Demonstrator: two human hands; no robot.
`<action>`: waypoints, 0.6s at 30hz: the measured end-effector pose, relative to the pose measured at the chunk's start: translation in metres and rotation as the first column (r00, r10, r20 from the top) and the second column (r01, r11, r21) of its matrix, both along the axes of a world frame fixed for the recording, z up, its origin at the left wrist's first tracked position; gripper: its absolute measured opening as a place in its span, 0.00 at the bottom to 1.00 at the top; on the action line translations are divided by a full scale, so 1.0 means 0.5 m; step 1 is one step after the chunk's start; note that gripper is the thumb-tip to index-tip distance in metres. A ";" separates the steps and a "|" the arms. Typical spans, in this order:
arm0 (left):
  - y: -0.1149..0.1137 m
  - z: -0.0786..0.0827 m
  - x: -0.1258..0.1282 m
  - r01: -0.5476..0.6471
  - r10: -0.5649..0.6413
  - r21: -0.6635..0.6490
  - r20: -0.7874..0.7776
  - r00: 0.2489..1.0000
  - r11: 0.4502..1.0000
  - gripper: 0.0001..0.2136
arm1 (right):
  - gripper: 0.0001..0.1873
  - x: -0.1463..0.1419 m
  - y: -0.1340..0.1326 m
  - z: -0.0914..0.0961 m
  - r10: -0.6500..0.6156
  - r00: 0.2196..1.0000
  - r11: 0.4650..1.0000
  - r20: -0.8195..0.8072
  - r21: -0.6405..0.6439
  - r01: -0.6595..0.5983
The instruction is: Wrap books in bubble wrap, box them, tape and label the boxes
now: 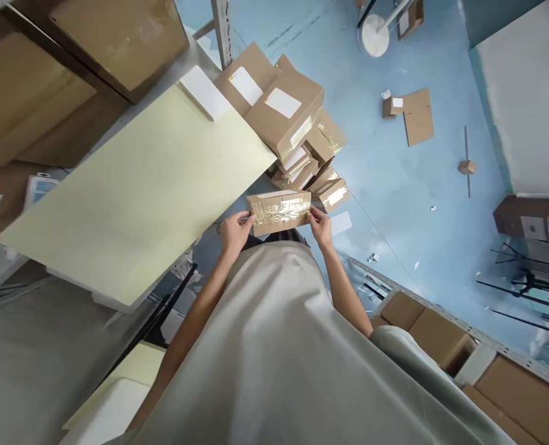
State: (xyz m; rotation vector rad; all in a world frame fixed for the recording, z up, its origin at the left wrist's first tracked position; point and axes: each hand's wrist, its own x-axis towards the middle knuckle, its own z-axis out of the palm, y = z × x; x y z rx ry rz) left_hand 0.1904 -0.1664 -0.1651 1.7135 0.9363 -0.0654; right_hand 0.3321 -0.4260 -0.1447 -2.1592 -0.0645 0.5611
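Note:
A small brown cardboard parcel (279,211), wrapped in shiny clear tape, is held level in front of my body. My left hand (235,231) grips its left end with fingers closed on it. My right hand (321,225) grips its right end the same way. Just beyond the parcel lies a pile of similar taped cardboard parcels (302,148) with white labels, stacked on the blue floor. A pale yellow tabletop (140,185) reaches in from the left, its edge close to my left hand.
Large cardboard boxes (70,55) sit on shelving at upper left. More open boxes (441,334) fill a rack at lower right. Flat cardboard pieces (413,114) and scraps lie on the blue floor (395,204). A white fan base (375,34) stands at the top.

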 end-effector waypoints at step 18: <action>-0.566 -0.165 0.458 -0.324 0.225 -0.756 -0.237 0.945 0.569 0.10 | 0.31 0.537 -0.439 -0.206 0.114 0.993 0.912 0.013 -0.398 -0.100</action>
